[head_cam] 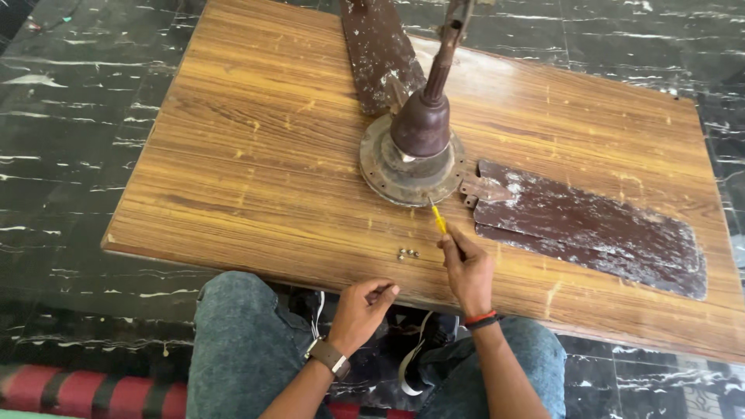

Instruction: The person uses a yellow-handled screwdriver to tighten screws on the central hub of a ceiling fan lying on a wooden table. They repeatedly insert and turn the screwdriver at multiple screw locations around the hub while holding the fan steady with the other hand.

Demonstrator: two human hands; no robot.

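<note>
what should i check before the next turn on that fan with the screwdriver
1. Right hand grips the yellow screwdriver: ok.
2. Tip seated in a screw at the fan motor housing rim: cannot tell, too small.
3. Left hand steadying the fan: not ok, it rests at the wooden table edge, off the fan.
4. Removed screws grouped on the table, away from the edge: ok.
5. Stacked blades lie flat on the table: ok.
</note>
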